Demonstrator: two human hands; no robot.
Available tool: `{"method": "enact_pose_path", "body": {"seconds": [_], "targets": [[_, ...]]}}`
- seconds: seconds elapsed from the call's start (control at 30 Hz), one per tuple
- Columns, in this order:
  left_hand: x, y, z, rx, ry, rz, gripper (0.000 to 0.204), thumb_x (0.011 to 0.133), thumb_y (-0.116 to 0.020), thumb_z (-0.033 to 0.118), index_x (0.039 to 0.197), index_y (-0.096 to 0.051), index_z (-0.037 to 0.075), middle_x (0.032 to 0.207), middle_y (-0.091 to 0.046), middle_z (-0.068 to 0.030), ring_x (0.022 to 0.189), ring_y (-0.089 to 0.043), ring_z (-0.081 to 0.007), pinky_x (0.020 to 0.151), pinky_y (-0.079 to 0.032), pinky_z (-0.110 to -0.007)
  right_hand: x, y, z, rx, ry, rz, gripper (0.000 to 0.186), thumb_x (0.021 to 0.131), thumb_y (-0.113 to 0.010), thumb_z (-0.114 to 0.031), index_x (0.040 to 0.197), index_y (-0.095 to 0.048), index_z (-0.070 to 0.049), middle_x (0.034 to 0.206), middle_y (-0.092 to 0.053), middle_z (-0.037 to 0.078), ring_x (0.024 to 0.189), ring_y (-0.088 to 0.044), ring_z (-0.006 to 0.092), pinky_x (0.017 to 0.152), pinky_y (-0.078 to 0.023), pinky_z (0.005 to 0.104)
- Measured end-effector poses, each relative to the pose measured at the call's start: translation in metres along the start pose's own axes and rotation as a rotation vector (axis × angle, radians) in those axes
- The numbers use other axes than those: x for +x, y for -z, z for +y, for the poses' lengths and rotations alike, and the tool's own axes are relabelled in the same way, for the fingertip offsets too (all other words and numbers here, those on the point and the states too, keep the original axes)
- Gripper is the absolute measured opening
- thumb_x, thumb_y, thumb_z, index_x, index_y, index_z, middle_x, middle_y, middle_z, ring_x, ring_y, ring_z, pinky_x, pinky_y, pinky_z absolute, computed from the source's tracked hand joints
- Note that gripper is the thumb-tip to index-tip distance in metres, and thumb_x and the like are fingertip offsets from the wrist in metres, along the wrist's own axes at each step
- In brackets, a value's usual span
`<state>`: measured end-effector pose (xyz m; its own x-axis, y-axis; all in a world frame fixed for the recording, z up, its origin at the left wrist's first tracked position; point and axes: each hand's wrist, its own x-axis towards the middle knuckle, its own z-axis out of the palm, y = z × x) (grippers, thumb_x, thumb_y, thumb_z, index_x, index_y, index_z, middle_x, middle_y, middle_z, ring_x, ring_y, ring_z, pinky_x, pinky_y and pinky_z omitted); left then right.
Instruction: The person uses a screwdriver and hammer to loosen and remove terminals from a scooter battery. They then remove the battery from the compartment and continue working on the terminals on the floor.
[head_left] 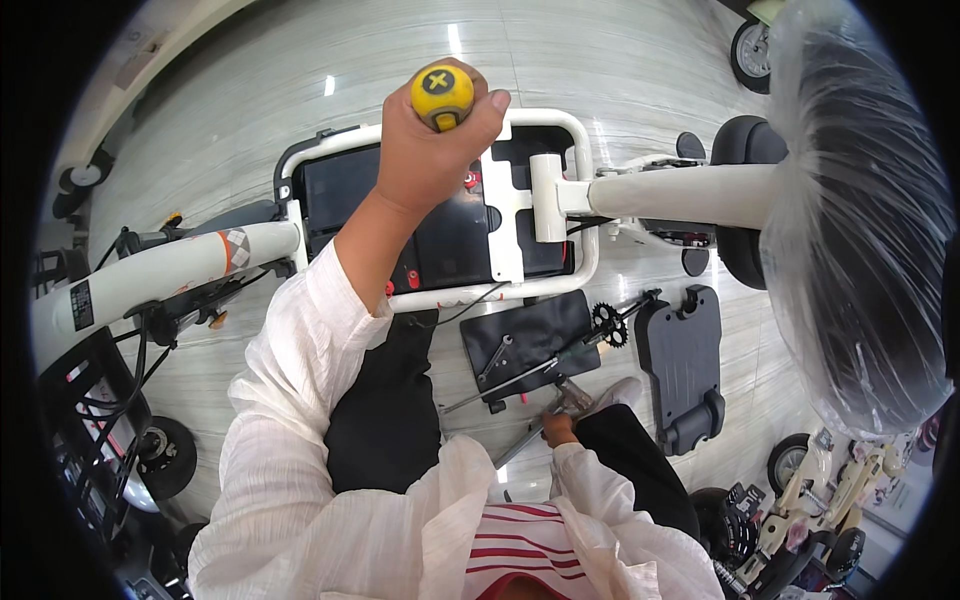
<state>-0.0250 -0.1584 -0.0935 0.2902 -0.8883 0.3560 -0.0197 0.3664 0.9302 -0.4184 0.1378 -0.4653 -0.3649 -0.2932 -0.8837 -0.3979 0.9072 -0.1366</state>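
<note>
My left hand (432,150) is closed around a screwdriver, its round yellow handle (441,92) pointing up; the fist hides the blade. Below it is the white tubular frame (585,140) of a small electric scooter, with a black box (345,190) inside. A white bracket (505,225) crosses the frame. Lower down, by my knee, my right hand (558,429) appears closed on a grey metal tool (572,398); its fingers show only in part, and the tool's exact kind is unclear.
On the floor, a black mat (482,330) bears a wrench (496,357) and a long rod with a toothed wheel (609,325). Beside it lies a dark grey plastic cover (683,365). A plastic-wrapped seat (860,220) rises at right; the scooter's white stem (190,262) extends left. Other scooters (820,510) stand lower right.
</note>
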Motion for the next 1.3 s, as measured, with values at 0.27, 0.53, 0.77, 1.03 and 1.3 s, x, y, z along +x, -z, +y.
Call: {"method": "enact_pose_path", "body": {"seconds": [0.27,0.53,0.77,1.03,1.3], "targets": [[0.003,-0.028,0.001,0.06,-0.053,0.005,0.014,0.084,-0.068,0.006,0.081,-0.055,0.004,0.069,-0.054,0.0019,0.059,-0.048,-0.0049,0.054,-0.04,-0.021,0.026,0.002,0.034,0.192,0.174,0.338,0.031,0.084,-0.064,-0.032,0.079,-0.054,-0.003,0.065,-0.058,0.014,0.048,-0.056,0.0252,0.043,-0.044,0.0407],[-0.011,-0.03,0.002,0.136,-0.091,-0.017,0.015,0.079,-0.072,0.005,0.081,-0.057,0.003,0.069,-0.059,0.0002,0.061,-0.051,-0.0056,0.057,-0.045,-0.021,-0.143,0.056,-0.098,0.077,0.528,0.101,0.049,0.096,-0.055,-0.043,0.077,-0.06,0.003,0.066,-0.06,0.018,0.064,-0.062,0.0301,0.062,-0.047,0.0409],[-0.012,-0.022,0.008,0.154,-0.085,-0.024,0.013,0.08,-0.071,0.004,0.081,-0.057,0.004,0.07,-0.058,0.0004,0.062,-0.051,-0.0056,0.058,-0.045,-0.021,-0.4,0.131,-0.271,0.04,1.27,-0.283,0.026,0.097,-0.057,-0.028,0.095,-0.054,-0.002,0.073,-0.056,0.013,0.064,-0.056,0.0244,0.059,-0.045,0.0329],[-0.013,-0.022,-0.011,0.481,-0.299,-0.057,0.015,0.08,-0.071,0.008,0.086,-0.059,0.005,0.075,-0.06,-0.0004,0.066,-0.056,-0.0106,0.061,-0.046,-0.025,-0.446,0.138,-0.345,-0.077,1.412,-0.285,0.036,0.098,-0.056,-0.032,0.084,-0.048,0.0,0.059,-0.05,0.014,0.051,-0.048,0.026,0.051,-0.04,0.0374],[-0.015,-0.023,-0.017,0.171,-0.278,-0.015,0.015,0.081,-0.069,0.001,0.084,-0.055,0.004,0.069,-0.055,0.0005,0.063,-0.049,-0.0084,0.06,-0.044,-0.024,-0.453,0.136,-0.348,-0.061,1.502,-0.185,0.041,0.1,-0.053,-0.035,0.081,-0.049,0.002,0.06,-0.05,0.016,0.052,-0.046,0.0263,0.052,-0.04,0.038]]}}
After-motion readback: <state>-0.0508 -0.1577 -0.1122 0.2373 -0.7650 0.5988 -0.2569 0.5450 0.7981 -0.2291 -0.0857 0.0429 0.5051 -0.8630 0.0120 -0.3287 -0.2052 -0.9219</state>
